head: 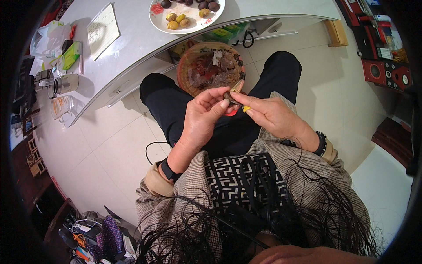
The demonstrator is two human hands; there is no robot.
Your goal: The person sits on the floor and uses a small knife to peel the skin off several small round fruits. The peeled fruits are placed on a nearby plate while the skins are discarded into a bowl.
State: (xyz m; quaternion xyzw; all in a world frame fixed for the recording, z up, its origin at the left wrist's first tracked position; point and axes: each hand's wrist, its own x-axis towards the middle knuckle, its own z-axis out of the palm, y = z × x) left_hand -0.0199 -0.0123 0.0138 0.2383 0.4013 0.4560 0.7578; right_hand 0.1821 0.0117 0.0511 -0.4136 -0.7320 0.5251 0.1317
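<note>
My left hand holds a small dark round fruit between thumb and fingers, above my lap. My right hand meets it from the right, gripping a small peeler or knife with a yellow part; the fingers hide much of the tool. Its pale blade-like end points up beside the fruit. Something red shows under my left fingers. Beyond my hands, between my knees, stands a lined waste basket with peelings and paper inside. A floral plate on the table bears dark unpeeled fruits and several yellowish peeled ones.
The grey table holds a handwritten sheet, a plastic bag, a metal cup and a glass mug at left. A wooden block and a red speaker unit stand at right; bags lie at lower left.
</note>
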